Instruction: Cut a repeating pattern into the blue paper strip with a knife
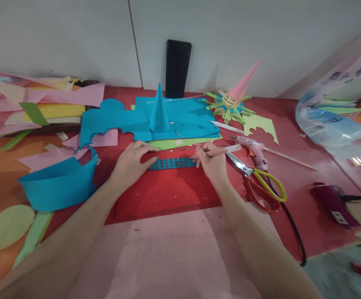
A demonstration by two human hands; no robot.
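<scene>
From my end, I'm working the right hand (213,165) with its fingers closing around a pinkish pen (227,150), while the left hand (132,162) is resting palm-down, thumb and fingers apart, the thumb touching the left end of a patterned blue strip (172,163). That strip is lying flat on a red sheet (174,191), between the two hands. I'm judging this to be a marking step, with rows of dark curved marks already showing; whether the pen tip is touching the strip, I cannot tell. The next move, I'm thinking, is calling for a steady left thumb and a light pen tip. Counting, I'm getting one strip, two pens including a white pen (227,126) lying behind, and two cones: a blue cone (159,112) standing upright and a pink cone (245,83) tilting right. I'm also seeing one pair of scissors (247,169) lying open beside the right forearm, one glue gun (255,148), one phone (178,68) leaning on the wall, and one curved blue band (58,187). The paper pile (55,112) is overlapping too much for counting.
</scene>
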